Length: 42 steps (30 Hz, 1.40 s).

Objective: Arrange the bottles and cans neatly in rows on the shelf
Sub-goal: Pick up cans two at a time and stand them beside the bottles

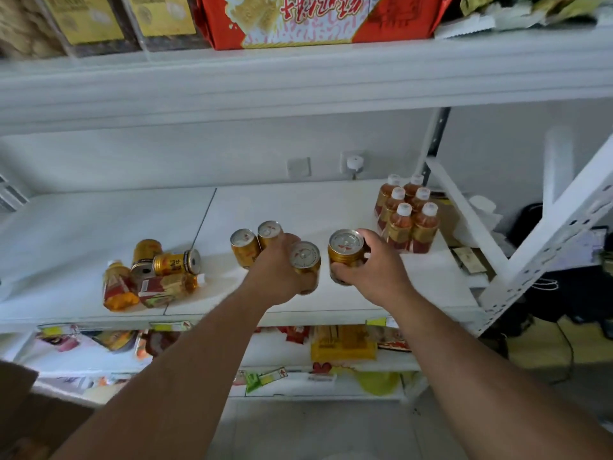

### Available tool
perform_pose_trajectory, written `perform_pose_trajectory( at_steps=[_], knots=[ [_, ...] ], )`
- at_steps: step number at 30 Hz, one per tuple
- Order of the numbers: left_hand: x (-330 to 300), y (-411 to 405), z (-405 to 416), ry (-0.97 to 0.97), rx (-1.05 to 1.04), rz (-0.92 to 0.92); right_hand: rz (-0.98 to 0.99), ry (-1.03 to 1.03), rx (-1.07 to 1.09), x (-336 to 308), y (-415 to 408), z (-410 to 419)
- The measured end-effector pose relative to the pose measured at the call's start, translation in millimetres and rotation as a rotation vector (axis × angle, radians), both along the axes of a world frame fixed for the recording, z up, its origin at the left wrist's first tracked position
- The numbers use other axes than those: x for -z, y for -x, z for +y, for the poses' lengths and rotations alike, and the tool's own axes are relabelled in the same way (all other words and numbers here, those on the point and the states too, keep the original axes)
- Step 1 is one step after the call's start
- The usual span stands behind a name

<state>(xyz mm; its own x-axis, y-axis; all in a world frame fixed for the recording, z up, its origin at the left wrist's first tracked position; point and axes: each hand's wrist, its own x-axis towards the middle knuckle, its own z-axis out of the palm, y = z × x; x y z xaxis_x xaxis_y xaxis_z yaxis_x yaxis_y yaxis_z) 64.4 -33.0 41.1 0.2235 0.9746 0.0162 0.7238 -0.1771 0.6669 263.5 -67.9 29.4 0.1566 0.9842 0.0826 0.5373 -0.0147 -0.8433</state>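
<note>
Both hands set gold cans into a row mid-shelf.
The left hand (282, 270) grasps one can (305, 260), the right hand (374, 270) grips another (345, 250); two cans (245, 247) stand behind. Six bottles (408, 217) stand ranked at the shelf's (298, 207) right edge; a toppled heap (156, 277) near the front-left remains.

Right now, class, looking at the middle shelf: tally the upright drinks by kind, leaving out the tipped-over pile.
Upright bottles: 6
Upright cans: 4, including one in the left hand and one in the right hand
Total: 10
</note>
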Motion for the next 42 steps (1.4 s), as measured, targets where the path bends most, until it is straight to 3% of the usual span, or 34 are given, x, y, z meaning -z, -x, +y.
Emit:
perform_pose_trajectory(
  at_steps=[13,21,42],
  knots=[
    [0,11,-69,0.013,0.087,-0.102,-0.007,0.02,0.055,-18,12,-83],
    [2,-3,-95,0.017,0.067,-0.061,-0.012,0.011,0.05,-23,0,-113],
    [-12,-112,-63,0.01,-0.1,-0.053,0.006,-0.023,-0.105,-23,-103,-50]
  ],
)
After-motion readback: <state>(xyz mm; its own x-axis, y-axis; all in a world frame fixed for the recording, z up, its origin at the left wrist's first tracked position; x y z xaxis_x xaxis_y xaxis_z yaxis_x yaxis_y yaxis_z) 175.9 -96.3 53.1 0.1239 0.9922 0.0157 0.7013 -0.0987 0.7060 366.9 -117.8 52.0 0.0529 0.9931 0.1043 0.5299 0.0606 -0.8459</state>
